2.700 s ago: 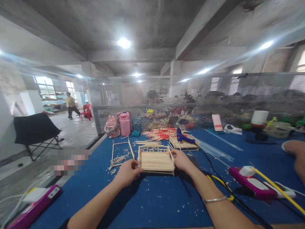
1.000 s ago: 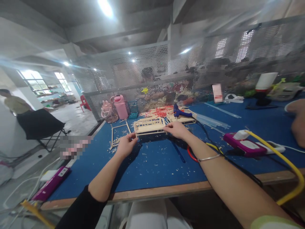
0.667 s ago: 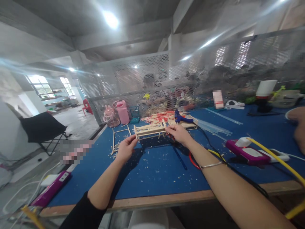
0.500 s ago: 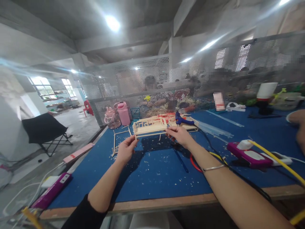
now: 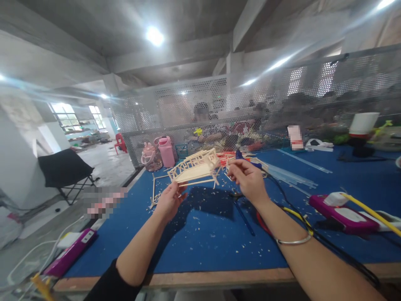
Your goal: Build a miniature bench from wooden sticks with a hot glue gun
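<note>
My left hand [image 5: 169,201] grips the near left corner of a small model made of pale wooden sticks [image 5: 196,170], with a flat base and a latticed railing along its back. The model is raised over the blue table and tilted, its right end higher. To the right of it, apart from it, is my right hand [image 5: 249,182], thumb and fingertips drawn together. Whether something small is between them I cannot make out. Just behind this hand shows a blue glue gun [image 5: 239,155], partly covered by the fingers. Blue-handled pliers [image 5: 244,216] lie below, near my right wrist.
A stick frame [image 5: 153,190] lies at the left among wood scraps. Clear glue sticks [image 5: 291,175] and a purple power strip [image 5: 343,214] with cables are at the right. A pink bottle [image 5: 166,151] stands at the back before a perforated metal screen [image 5: 194,92].
My right hand has let go of the model and moved right, in front of the glue gun. The left hand still holds the model, now tilted with its right end up.
</note>
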The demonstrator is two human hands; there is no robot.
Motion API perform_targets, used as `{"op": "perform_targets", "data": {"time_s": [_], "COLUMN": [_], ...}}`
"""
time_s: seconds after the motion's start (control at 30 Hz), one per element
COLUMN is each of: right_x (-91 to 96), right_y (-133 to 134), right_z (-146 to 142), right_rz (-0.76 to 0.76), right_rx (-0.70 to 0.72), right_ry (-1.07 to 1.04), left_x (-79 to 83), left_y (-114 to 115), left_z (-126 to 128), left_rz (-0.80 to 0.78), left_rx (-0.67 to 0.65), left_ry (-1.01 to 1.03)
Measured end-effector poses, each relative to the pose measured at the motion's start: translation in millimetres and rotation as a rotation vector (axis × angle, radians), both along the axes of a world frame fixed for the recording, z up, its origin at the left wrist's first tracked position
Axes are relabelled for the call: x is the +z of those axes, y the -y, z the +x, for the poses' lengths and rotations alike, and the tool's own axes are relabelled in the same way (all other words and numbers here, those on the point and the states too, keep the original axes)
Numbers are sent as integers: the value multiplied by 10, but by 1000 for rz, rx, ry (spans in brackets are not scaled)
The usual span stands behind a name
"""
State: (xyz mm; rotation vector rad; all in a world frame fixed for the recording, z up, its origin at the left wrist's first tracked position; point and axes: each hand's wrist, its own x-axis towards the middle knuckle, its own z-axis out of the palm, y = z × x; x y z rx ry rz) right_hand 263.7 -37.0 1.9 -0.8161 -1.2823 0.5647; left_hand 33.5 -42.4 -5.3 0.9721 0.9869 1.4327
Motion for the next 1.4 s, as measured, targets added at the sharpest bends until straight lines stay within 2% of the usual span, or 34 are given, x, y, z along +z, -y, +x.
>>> {"op": "perform_targets", "data": {"time_s": [0.07, 0.13, 0.27, 0.4, 0.47, 0.57, 0.83, 0.93, 1.0, 1.13, 1.27, 1.4], "right_x": [-14, -29, -57, -104, -137, -182, -194, -195, -195, -178, -146, -102], "right_y": [-59, -119, -145, -86, -73, -81, -37, 8, 46, 153, 261, 341], "right_z": [53, 89, 28, -137, -201, -244, -279, -312, -340, -412, -469, -490], "right_rz": [-5, -29, -47, 67, 123, 132, 146, 233, 333, 546, 679, 724], "right_rx": [-83, -78, 54, 188, 174, 143, 124, 71, 21, -69, -161, -228], "right_ry": [-62, -63, 4, 212, 296, 311, 377, 422, 431, 480, 509, 549], "left_x": [37, 68, 82, 35, 9, -18, -25, -17, -40, -165, -287, -301], "left_y": [35, 67, 103, 103, 97, 81, 58, 71, 63, -4, -78, -86], "left_z": [12, 18, 8, 10, 23, 42, 43, 40, 32, 17, 22, 45], "left_rz": [-54, -98, -185, -270, -324, -378, -403, -401, -385, -367, -394, -392], "left_rx": [-38, -75, -220, -361, -381, -376, -363, -407, -482, -603, -585, -553], "left_ry": [32, 48, 124, 186, 182, 171, 188, 180, 192, 218, 216, 214]}}
